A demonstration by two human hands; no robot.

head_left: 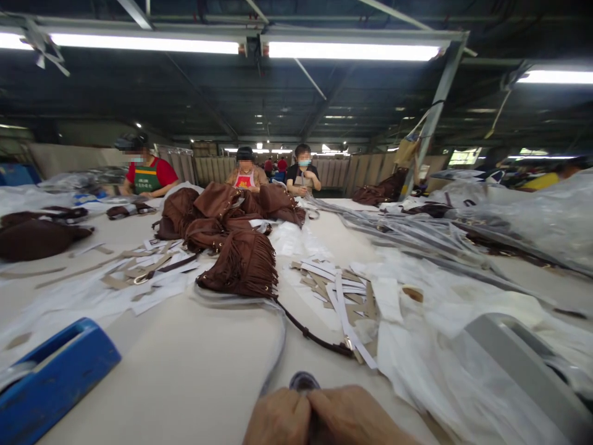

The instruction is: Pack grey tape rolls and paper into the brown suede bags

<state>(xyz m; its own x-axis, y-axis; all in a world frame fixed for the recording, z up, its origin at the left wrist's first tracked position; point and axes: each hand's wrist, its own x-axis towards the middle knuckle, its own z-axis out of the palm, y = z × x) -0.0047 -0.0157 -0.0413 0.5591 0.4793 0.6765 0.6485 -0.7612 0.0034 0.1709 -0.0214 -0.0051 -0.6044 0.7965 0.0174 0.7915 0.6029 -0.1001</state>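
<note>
My left hand point(278, 417) and my right hand point(354, 414) are together at the bottom middle, fingers closed and knuckles touching. Both grip a dark piece with a rounded, shiny end point(304, 381) that pokes up between them. The rest of it is hidden by my fingers, so its kind is unclear. Just beyond lies a brown fringed bag point(243, 266), its thin brown strap point(315, 337) trailing right to a metal buckle. A clear plastic strip point(277, 352) curves from under the bag down towards my left hand.
More brown bags point(222, 207) are heaped behind the fringed one. A blue tape dispenser point(60, 377) stands left, a grey one point(528, 371) right. Paper strips point(345, 293) and plastic sheets point(430, 334) cover parts of the table point(185, 371). Several people work across the table.
</note>
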